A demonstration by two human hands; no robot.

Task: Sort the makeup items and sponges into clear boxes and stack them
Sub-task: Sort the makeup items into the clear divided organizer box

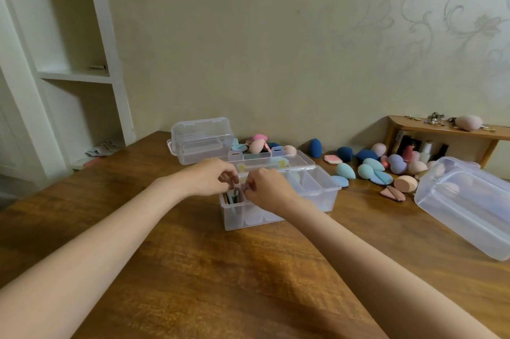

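step in hand, judged from the layout: filling the divided clear box (278, 200), the landmark for all positions below, which sits open at the middle of the desk (193, 269). the left hand (207, 177) and right hand (266, 189) meet over the box's left-end compartment, fingers curled together; each seems to pinch something small at the compartment rim, but what it is cannot be told. flat puffs (233, 196) stand on edge inside that compartment, directly under the fingertips. the other compartments, to the right of the hands, look mostly unfilled. loose sponges (369, 167) lie on the desk to the right of the box and behind it, well apart from both hands. a second clear box (202, 140) stands behind the landmark box; a third (466, 206) lies tilted to its right. next move likely calls for seating the puffs upright, releasing, then reaching right for sponges.
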